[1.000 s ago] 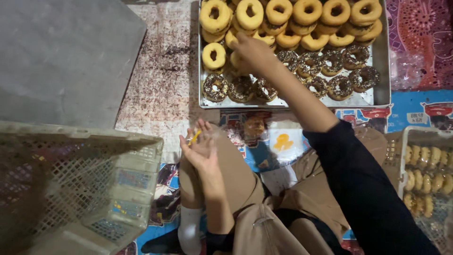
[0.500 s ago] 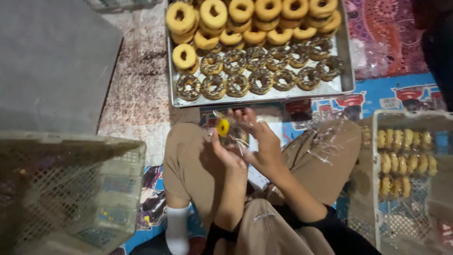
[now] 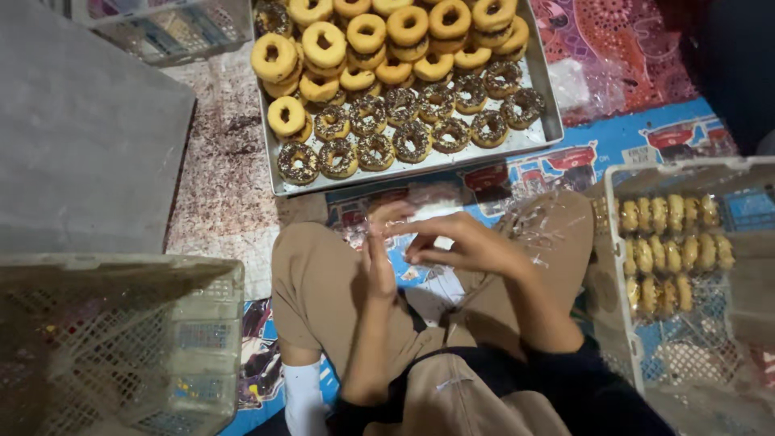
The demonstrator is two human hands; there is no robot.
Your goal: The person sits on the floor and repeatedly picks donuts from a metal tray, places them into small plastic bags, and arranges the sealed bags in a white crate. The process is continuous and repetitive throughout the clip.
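Both hands, left (image 3: 378,266) and right (image 3: 464,246), are pinching a clear wrapper (image 3: 420,218) below the tray (image 3: 420,165) of doughnuts (image 3: 387,73), while the crate (image 3: 622,266) is holding packed ones.

One metal tray (image 3: 274,165) lies far from the person. It carries about thirty ring doughnuts. Roughly fifteen of them are dark ones with chocolate sprinkles (image 3: 412,139), set in two rows along the near side; a sixteenth shows at the far left corner. The plain golden doughnuts (image 3: 324,44) number about sixteen, piled toward the far side, some overlapping so the count is not exact.

Three plastic crates show: one near left (image 3: 121,270), one far left (image 3: 161,28), one at the right (image 3: 617,266). The right crate holds three rows of wrapped doughnuts (image 3: 670,252), about sixteen in all.

Two hands, the left hand (image 3: 378,262) and the right hand (image 3: 460,242), meet over one clear plastic wrapper (image 3: 420,211).
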